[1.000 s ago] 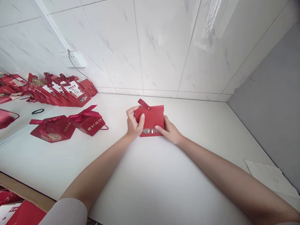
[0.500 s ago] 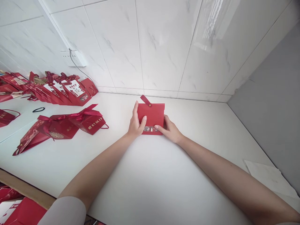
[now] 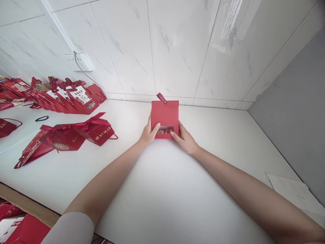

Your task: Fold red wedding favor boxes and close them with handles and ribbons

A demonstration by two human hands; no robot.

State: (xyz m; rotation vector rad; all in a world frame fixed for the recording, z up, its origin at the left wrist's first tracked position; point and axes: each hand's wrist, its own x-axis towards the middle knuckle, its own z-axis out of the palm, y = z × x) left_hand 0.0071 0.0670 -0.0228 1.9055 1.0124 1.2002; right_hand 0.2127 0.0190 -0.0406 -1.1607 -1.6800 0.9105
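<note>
Between my two hands I hold a red gift box [image 3: 165,113] with a small dark red strap handle [image 3: 160,97] fixed by a brass-coloured stud at its top. A clear window low on its front shows small wrapped items inside, too small to name. My left hand [image 3: 149,133] grips the left side, its thumb on the front by the window. At the right side, my right hand [image 3: 186,137] has its thumb over the window's corner. Both hands' other fingers are partly hidden behind the box.
Several red gift boxes with straps [image 3: 80,98] stand in a row against the tiled wall at left. Nearer lie ribboned red boxes [image 3: 96,132] and a black hair band [image 3: 42,118]. A white sheet [image 3: 289,189] is at right. A wall socket [image 3: 80,62] has a cable.
The box has come more upright, its top rising so the front shows taller. Its strap handle now bends into a loop. Both hands keep their hold.
</note>
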